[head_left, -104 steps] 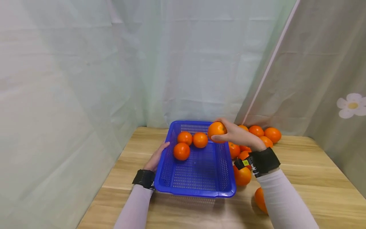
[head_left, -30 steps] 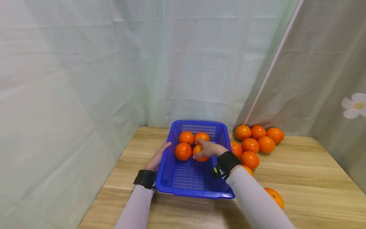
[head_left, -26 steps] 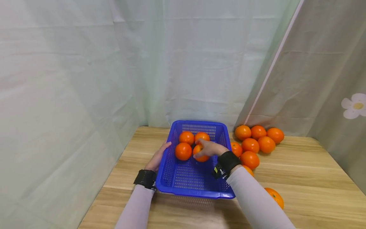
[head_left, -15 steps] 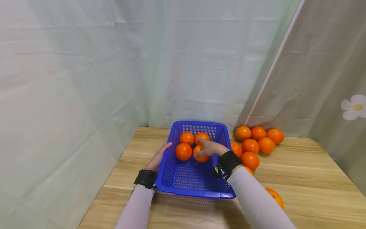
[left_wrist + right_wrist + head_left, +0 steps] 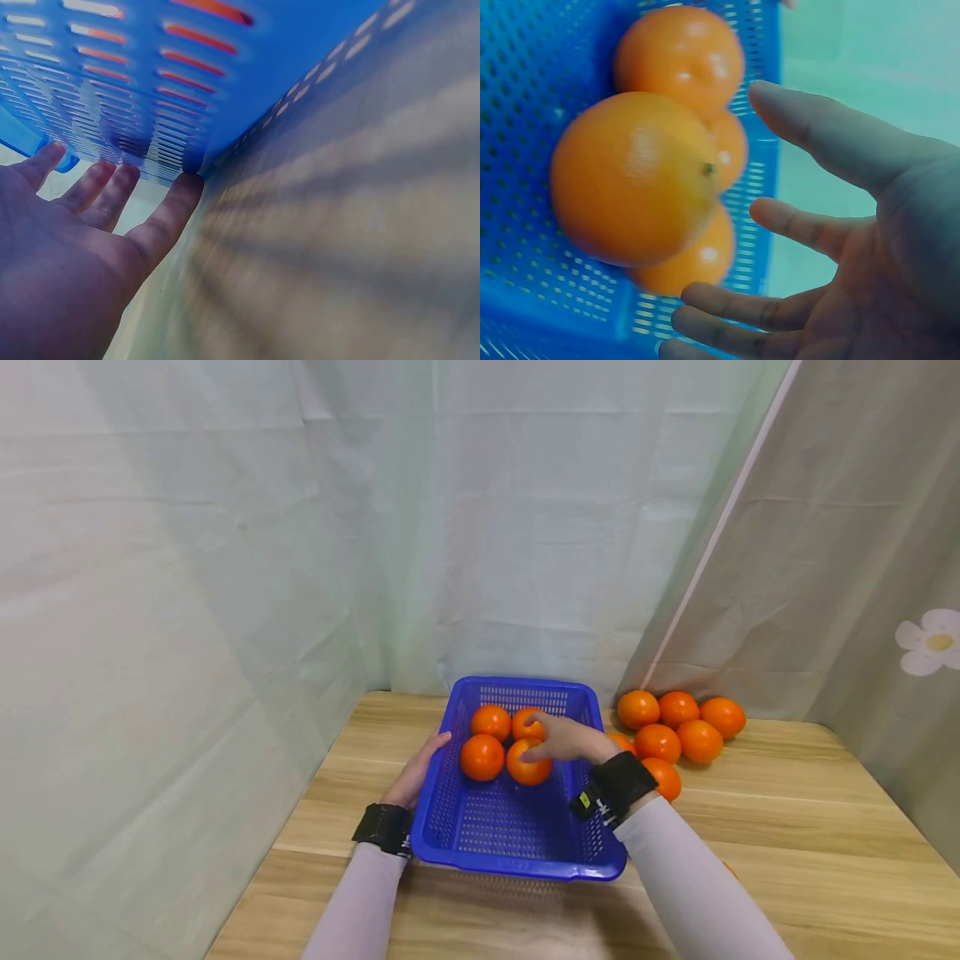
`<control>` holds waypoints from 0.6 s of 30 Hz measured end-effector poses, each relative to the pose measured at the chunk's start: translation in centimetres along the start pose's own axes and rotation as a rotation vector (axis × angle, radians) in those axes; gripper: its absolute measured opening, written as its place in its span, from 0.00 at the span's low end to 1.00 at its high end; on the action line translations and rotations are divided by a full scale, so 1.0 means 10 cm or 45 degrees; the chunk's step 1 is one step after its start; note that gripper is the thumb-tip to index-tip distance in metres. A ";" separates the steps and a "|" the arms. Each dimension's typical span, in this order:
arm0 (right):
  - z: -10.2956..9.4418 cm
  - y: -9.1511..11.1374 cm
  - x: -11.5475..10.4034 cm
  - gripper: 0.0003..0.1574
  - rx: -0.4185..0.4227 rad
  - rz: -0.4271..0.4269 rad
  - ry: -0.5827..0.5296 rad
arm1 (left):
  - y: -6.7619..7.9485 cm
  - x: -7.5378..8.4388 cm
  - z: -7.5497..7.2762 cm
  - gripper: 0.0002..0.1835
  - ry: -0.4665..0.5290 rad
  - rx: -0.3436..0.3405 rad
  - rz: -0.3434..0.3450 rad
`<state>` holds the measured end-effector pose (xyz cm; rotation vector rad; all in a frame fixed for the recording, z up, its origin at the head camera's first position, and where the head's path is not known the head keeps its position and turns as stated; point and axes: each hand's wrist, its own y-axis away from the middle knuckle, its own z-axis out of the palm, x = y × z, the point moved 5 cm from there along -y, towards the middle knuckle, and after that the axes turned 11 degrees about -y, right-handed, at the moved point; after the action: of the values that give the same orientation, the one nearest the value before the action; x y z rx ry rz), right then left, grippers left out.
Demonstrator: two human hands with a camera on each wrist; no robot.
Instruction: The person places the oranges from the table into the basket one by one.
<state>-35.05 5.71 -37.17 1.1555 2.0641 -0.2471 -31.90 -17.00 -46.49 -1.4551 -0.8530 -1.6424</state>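
A blue plastic basket [image 5: 517, 867] with slotted walls holds several oranges, grouped toward its far left. My left hand [image 5: 411, 774] is at the basket's left side; in the left wrist view its extended fingers [image 5: 169, 214] touch the slotted wall from outside. Over the basket, my right hand [image 5: 567, 739] has its fingers spread and holds nothing. Closest below it sits the near-right orange [image 5: 531, 772], which shows its stem end in the right wrist view, apart from the palm. Behind that orange, another orange [image 5: 527, 723] is partly covered by the right fingers.
More oranges [image 5: 701, 742] lie loose on the wooden table [image 5: 795, 827], right of the basket. One orange near the front is almost wholly hidden by the right sleeve [image 5: 697, 877]. Pale curtains [image 5: 525, 543] close off the back and sides.
The right hand carried an orange into the basket and set it down beside the other ones. Within the last half second it has let go and lifted up and rightward. The left hand stays put.
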 end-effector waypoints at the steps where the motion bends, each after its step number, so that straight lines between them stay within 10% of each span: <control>1: -0.03 0.02 -0.02 0.43 0.004 -0.023 0.008 | 0.00 0.00 0.00 0.31 -0.001 0.003 -0.004; 18: -0.44 0.58 -0.16 0.42 0.146 -0.229 -0.049 | 0.01 0.01 -0.01 0.32 -0.019 -0.001 0.006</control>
<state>-32.20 10.19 -31.93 1.0233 2.1453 -0.4764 -31.90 -17.16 -46.44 -1.4705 -0.8564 -1.6308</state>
